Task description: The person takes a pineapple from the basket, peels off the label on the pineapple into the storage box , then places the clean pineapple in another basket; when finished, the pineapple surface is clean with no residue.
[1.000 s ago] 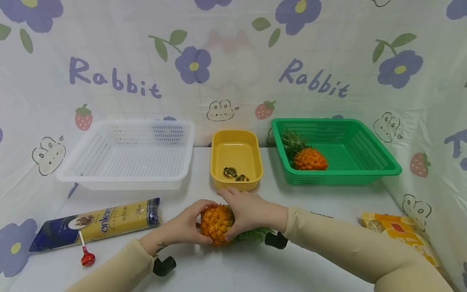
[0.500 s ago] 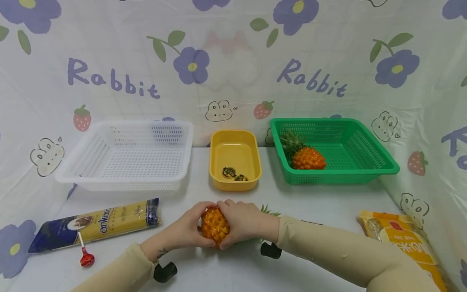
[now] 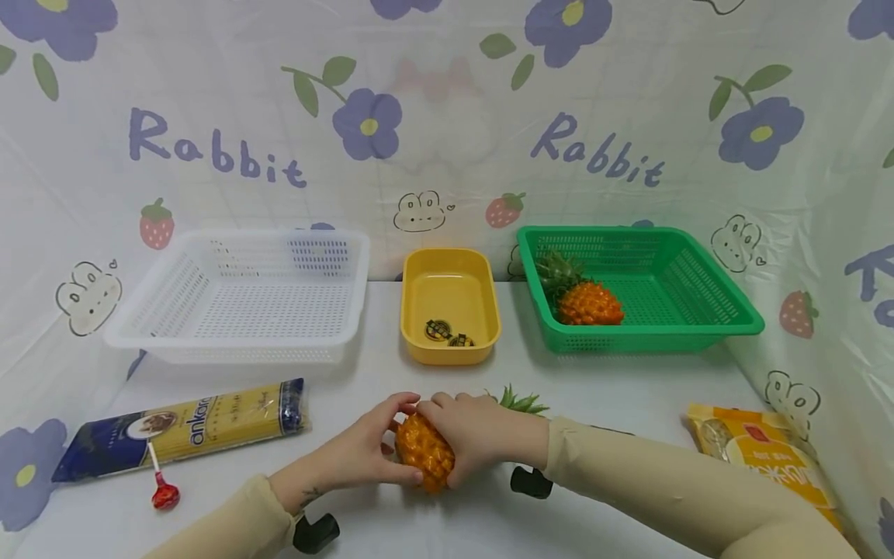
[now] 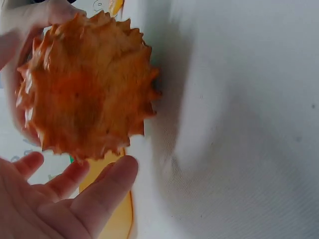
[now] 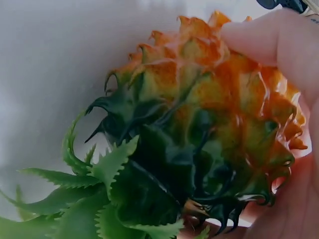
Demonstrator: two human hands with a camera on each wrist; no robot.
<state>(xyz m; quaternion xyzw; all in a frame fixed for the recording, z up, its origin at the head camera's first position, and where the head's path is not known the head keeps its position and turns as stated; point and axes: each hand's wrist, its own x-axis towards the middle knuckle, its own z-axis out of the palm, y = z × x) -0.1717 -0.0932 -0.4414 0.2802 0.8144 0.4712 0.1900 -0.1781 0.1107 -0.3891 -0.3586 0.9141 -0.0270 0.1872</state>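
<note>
An orange toy pineapple (image 3: 424, 454) with a green leafy crown (image 3: 520, 400) is held just in front of me, its crown pointing right. My right hand (image 3: 475, 435) grips it from the right, and the right wrist view shows the thumb pressing its spiky skin (image 5: 199, 104). On the other side is my left hand (image 3: 366, 446), thumb and fingers spread around the pineapple's round end. In the left wrist view the left hand (image 4: 65, 204) has relaxed fingers beside that spiky end (image 4: 89, 89); whether the tips touch it I cannot tell.
Behind stand a white basket (image 3: 230, 341), a yellow bin (image 3: 450, 353) with two small dark wrapped items, and a green basket (image 3: 656, 341) holding another pineapple (image 3: 592, 303). Left lie a spaghetti pack (image 3: 188, 427) and a red lollipop (image 3: 166, 495); right, an orange food bag (image 3: 768, 454).
The right hand has come down from the pineapple's top to grip it, and more of the crown shows. The pineapple has shifted slightly right and nearer. The left hand's fingers have loosened.
</note>
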